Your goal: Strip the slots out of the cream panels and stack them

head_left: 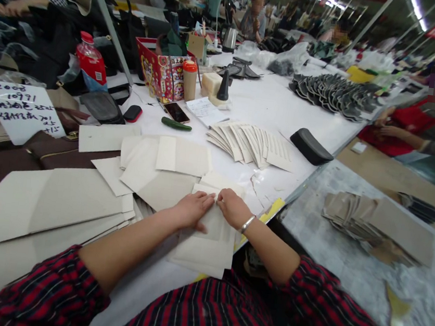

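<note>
My left hand (195, 210) lies flat on a cream sheet piece (214, 226), fingers stretched and thumb spread, pressing it onto the pile in front of me. Beside it, my right hand (233, 206) is closed in a pinch at the upper part of the same piece; what sits between its fingertips is too small to make out. The fingertips of both hands almost meet. Under the piece, more cream sheets (202, 258) reach toward the table's near edge. Further cream pieces (171, 186) overlap to the left, next to a fanned stack of large curved ones (60, 200).
Beyond my hands are a fan of cream strips (249, 143), a black case (311, 146), a cucumber (176, 124) and a phone (176, 112). A red bag (164, 76) and bottle (91, 62) stand further back. Stacked panels (379, 226) occupy the right-hand table. Co-workers sit around.
</note>
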A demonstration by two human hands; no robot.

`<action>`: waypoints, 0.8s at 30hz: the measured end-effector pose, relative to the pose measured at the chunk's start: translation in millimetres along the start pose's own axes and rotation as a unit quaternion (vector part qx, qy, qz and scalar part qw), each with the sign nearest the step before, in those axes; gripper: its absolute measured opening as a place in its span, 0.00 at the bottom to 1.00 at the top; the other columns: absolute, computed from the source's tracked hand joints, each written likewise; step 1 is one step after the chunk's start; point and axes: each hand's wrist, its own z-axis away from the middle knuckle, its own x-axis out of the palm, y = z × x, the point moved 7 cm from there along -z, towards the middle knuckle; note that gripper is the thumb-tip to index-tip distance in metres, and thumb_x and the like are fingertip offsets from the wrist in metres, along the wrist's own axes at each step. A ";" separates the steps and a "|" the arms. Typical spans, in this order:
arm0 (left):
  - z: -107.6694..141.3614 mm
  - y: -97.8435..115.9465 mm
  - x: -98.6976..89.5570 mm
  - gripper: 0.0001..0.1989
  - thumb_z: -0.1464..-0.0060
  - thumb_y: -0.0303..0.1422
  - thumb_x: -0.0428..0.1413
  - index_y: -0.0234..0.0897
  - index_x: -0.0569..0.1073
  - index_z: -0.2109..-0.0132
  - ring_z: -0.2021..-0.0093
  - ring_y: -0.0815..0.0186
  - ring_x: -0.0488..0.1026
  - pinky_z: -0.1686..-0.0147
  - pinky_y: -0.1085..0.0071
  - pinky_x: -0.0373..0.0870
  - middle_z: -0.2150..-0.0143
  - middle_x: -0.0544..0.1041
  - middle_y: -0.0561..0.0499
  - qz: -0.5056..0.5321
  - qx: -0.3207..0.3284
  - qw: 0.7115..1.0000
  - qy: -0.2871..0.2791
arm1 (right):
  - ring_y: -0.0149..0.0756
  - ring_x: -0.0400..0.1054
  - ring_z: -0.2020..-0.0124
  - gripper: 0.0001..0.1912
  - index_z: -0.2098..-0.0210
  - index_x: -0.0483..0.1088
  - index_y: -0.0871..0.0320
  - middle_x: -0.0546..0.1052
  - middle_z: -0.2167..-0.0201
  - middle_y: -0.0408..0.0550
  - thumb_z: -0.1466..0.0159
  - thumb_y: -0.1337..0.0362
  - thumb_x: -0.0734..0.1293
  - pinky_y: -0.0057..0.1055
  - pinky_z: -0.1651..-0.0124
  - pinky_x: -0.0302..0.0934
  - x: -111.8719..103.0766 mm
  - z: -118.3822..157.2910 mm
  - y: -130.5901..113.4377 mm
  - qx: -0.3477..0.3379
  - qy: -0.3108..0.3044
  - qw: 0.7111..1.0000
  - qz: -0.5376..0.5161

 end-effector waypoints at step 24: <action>-40.1 -34.3 -18.6 0.08 0.56 0.30 0.51 0.37 0.70 0.65 0.64 0.64 0.68 0.64 0.70 0.65 0.64 0.68 0.48 0.092 -0.171 0.981 0.014 | 0.36 0.68 0.67 0.12 0.74 0.71 0.61 0.74 0.74 0.52 0.45 0.60 0.60 0.26 0.68 0.55 19.0 -40.8 34.6 0.152 -0.093 0.984 -0.007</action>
